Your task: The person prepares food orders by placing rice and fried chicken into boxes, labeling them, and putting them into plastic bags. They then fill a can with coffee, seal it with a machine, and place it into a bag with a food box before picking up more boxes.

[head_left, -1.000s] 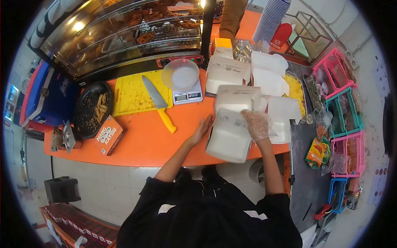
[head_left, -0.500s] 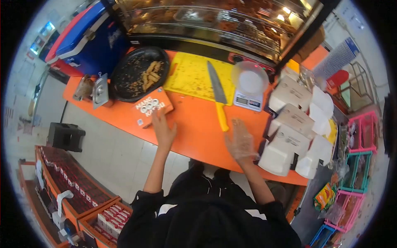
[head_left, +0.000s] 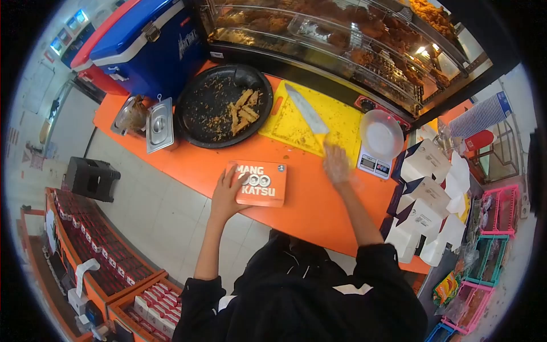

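My left hand (head_left: pixel 228 196) grips the left side of an orange cardboard box (head_left: pixel 262 196) with white print, its fingers on the lid and the thumb at the near edge. The box lies flat at the table's front. Over the yellow handle of a large knife (head_left: pixel 307 111) is my right hand (head_left: pixel 337 165), in a clear plastic glove; its fingers are curled and slightly blurred, hiding most of the handle. The knife's blade rests on the yellow cutting board (head_left: pixel 276 125), which is strewn with crumbs. Left of the board, a round black tray (head_left: pixel 196 137) holds cut fried strips (head_left: pixel 244 114).
A digital scale (head_left: pixel 373 165) with a clear bowl (head_left: pixel 380 135) stands right of the board. Open white boxes (head_left: pixel 424 196) crowd the table's right end. Metal containers (head_left: pixel 160 126) and a blue cooler (head_left: pixel 154 54) are at left. The glass food display (head_left: pixel 319 48) runs along the back.
The orange box has been drawn in toward me and turned, with my left hand now around its side. My right hand has moved forward onto the knife's handle. The view has shifted.
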The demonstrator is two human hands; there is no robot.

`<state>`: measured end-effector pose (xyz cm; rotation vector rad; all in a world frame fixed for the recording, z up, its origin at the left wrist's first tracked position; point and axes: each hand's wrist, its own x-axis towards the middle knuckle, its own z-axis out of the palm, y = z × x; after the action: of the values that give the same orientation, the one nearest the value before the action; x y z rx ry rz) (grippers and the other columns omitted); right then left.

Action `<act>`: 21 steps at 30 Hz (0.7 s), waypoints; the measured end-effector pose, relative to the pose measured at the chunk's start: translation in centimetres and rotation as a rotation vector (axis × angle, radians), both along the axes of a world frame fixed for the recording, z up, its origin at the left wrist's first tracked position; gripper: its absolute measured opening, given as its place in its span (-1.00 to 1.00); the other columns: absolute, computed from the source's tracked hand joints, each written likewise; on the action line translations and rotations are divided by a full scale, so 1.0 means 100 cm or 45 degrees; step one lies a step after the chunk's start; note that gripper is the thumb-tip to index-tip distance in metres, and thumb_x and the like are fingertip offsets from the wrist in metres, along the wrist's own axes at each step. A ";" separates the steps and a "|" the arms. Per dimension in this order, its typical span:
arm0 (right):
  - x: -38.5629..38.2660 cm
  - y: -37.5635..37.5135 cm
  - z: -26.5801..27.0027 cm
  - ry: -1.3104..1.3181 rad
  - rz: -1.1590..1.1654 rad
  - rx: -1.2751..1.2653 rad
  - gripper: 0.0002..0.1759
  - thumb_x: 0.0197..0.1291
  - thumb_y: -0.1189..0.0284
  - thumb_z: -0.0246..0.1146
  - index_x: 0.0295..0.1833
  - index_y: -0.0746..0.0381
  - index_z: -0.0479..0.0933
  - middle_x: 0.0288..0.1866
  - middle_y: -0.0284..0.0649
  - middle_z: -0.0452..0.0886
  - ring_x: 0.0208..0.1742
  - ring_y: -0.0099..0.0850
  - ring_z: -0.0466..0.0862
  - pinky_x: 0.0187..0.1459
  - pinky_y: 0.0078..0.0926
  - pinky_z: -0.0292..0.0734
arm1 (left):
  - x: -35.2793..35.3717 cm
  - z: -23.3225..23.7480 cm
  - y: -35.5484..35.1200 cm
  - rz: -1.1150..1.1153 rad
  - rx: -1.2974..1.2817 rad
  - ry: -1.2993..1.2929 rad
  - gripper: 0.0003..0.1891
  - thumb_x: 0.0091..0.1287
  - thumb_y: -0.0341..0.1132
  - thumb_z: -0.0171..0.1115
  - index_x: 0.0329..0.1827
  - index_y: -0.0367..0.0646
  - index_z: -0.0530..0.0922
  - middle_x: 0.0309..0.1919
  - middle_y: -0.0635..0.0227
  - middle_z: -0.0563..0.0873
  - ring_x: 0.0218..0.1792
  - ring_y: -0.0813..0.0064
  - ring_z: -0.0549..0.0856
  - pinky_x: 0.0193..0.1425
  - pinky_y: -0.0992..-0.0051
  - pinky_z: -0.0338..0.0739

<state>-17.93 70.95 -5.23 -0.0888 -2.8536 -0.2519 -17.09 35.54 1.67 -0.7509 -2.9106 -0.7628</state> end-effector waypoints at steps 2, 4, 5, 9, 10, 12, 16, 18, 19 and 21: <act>-0.027 0.009 0.010 -0.192 -0.070 -0.279 -0.35 -0.01 0.26 0.21 0.27 0.07 0.28 0.06 -0.11 0.41 0.11 -0.15 0.41 -0.05 -0.22 0.44 | 0.007 0.002 0.004 -0.069 0.034 -0.041 -0.14 -0.33 0.02 0.50 0.20 0.21 0.42 0.32 0.22 0.25 0.26 -0.14 0.25 0.27 0.05 0.30; -0.013 -0.026 0.038 -0.047 0.025 -0.278 -0.31 -0.01 0.20 0.23 0.29 0.08 0.26 0.16 -0.06 0.35 0.21 -0.09 0.31 0.07 -0.15 0.37 | 0.013 0.004 0.009 -0.110 0.040 -0.049 -0.14 -0.34 0.01 0.51 0.20 0.22 0.42 0.32 0.22 0.26 0.26 -0.14 0.26 0.27 0.05 0.30; -0.007 -0.049 0.064 0.095 0.123 -0.276 -0.27 0.00 0.14 0.24 0.31 0.08 0.23 0.26 -0.01 0.29 0.32 -0.03 0.22 0.18 -0.09 0.29 | 0.016 0.005 0.012 -0.150 0.044 -0.059 -0.14 -0.34 0.01 0.51 0.20 0.23 0.42 0.32 0.21 0.27 0.26 -0.13 0.27 0.26 0.06 0.30; 0.051 -0.138 0.147 -0.992 0.455 -0.404 0.15 -0.24 -0.15 0.32 0.45 -0.03 -0.09 0.39 0.03 0.09 0.40 0.02 0.10 0.28 0.14 0.00 | 0.032 -0.006 0.018 -0.238 0.202 -0.114 -0.14 -0.33 0.00 0.52 0.19 0.07 0.43 0.29 0.15 0.30 0.27 -0.09 0.28 0.27 0.10 0.30; 0.058 -0.147 0.138 -0.947 0.421 -0.288 0.18 -0.28 -0.18 0.31 0.46 -0.07 -0.12 0.38 0.03 0.10 0.39 0.02 0.11 0.25 0.14 0.04 | 0.041 -0.021 0.015 -0.260 0.208 -0.115 -0.14 -0.33 0.00 0.52 0.19 0.07 0.43 0.29 0.15 0.30 0.27 -0.09 0.28 0.27 0.10 0.30; 0.053 -0.151 0.149 -0.953 0.352 -0.433 0.18 -0.29 -0.16 0.34 0.45 -0.08 -0.11 0.37 0.03 0.10 0.38 0.01 0.14 0.24 0.05 0.10 | 0.057 -0.042 0.016 0.206 0.785 -0.016 -0.10 -0.25 0.01 0.52 0.22 -0.11 0.36 0.25 0.11 0.36 0.28 0.06 0.31 0.27 0.19 0.32; 0.089 -0.150 0.157 -0.826 0.334 -1.068 0.14 -0.21 0.08 0.35 0.46 0.03 -0.15 0.38 0.06 0.08 0.36 -0.01 0.17 0.29 -0.11 0.11 | 0.093 -0.077 0.032 0.646 1.895 -0.370 -0.18 -0.02 0.00 0.37 0.26 -0.24 0.26 0.15 0.18 0.44 0.21 0.22 0.40 0.21 0.29 0.38; 0.119 -0.138 0.152 -0.393 0.624 -1.527 -0.07 -0.08 0.29 0.24 0.42 0.22 -0.03 0.32 0.04 0.21 0.30 -0.11 0.30 0.28 -0.24 0.22 | 0.119 -0.066 0.016 0.591 1.990 -1.233 -0.39 0.15 -0.16 0.20 0.26 -0.14 0.27 0.03 0.28 0.50 0.16 0.31 0.44 0.13 0.31 0.42; 0.132 -0.113 0.148 -0.772 0.411 -2.307 -0.15 -0.06 0.33 0.23 0.37 0.28 0.06 0.27 0.03 0.30 0.25 -0.16 0.38 0.24 -0.26 0.29 | 0.122 -0.078 -0.005 0.318 1.873 -1.204 -0.37 0.21 -0.07 0.12 0.31 -0.13 0.20 0.11 0.26 0.46 0.17 0.31 0.44 0.19 0.27 0.38; 0.147 -0.056 0.145 -1.184 0.015 -3.339 -0.38 0.00 0.40 0.21 0.21 0.40 0.30 0.07 -0.04 0.52 0.04 -0.28 0.57 0.12 -0.31 0.45 | 0.118 -0.026 0.005 -0.232 2.426 -1.475 -0.28 0.24 0.04 0.09 0.37 -0.15 0.11 0.25 0.28 0.35 0.26 0.30 0.35 0.29 0.24 0.29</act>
<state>-3.24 65.33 9.28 -0.4040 -1.2181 3.5871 -5.32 36.01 -0.94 -0.1691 -0.8109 -3.5747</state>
